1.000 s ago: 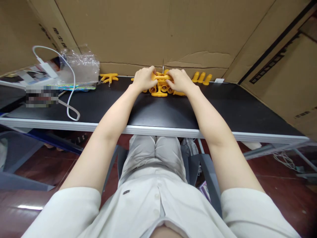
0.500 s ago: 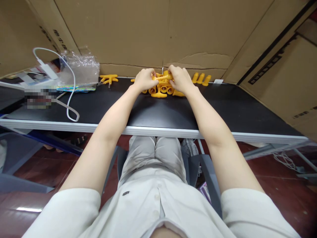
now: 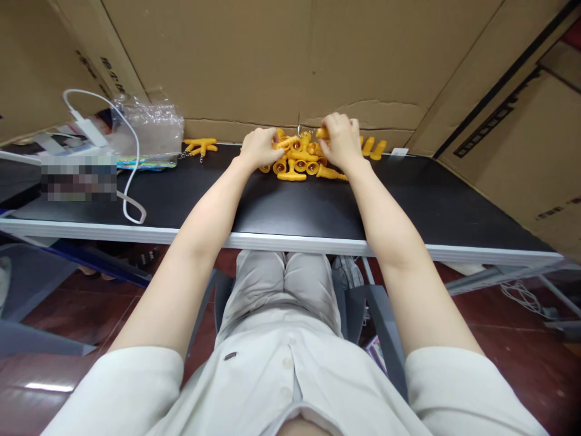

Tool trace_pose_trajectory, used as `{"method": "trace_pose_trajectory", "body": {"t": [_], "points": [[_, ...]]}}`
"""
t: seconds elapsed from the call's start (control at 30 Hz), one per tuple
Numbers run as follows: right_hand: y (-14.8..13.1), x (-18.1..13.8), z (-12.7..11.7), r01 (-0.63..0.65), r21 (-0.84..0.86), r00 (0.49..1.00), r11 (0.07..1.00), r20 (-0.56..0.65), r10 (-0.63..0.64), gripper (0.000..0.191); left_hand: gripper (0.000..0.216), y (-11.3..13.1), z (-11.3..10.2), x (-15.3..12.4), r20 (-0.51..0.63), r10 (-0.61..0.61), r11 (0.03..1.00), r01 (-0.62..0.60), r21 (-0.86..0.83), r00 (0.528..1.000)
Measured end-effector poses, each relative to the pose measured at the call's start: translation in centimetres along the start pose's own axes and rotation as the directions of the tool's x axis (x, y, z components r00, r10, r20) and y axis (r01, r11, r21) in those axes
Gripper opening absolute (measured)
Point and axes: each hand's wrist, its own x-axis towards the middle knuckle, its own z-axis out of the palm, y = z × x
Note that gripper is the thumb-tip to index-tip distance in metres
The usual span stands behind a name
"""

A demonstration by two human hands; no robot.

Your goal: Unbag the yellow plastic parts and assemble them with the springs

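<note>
A heap of yellow plastic parts (image 3: 297, 162) lies at the far middle of the black table (image 3: 290, 206). My left hand (image 3: 258, 147) is closed on a thin yellow piece (image 3: 284, 144) at the heap's left side. Just right of the heap, my right hand (image 3: 340, 138) is raised a little and closed on another yellow part (image 3: 322, 133). The two hands are now apart, with the heap between them.
A yellow claw-shaped piece (image 3: 200, 145) lies left of the heap, and a few yellow pegs (image 3: 376, 148) right of it. A clear plastic bag (image 3: 147, 128), a white cable (image 3: 129, 163) and papers sit at the far left. Cardboard walls (image 3: 290, 54) close in the back and right.
My hands, which were together on one yellow piece over the heap, have come apart. The right hand moved up and to the right with a part; the left stayed low.
</note>
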Motion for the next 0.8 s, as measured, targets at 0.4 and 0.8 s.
{"method": "trace_pose_trajectory", "body": {"t": [0.4, 0.8], "points": [[12.5, -3.0, 4.2, -0.656, 0.184, 0.751, 0.732, 0.055, 0.658, 0.031, 0.041, -5.8, -1.4, 0.3, -0.222, -0.430, 0.895, 0.382, -0.230, 0.875], [11.1, -4.1, 3.3, -0.685, 0.159, 0.725, 0.711, 0.243, 0.644, 0.032, 0.050, -8.8, -0.6, -1.1, -0.281, -0.589, 0.808, 0.547, -0.219, 0.758]]}}
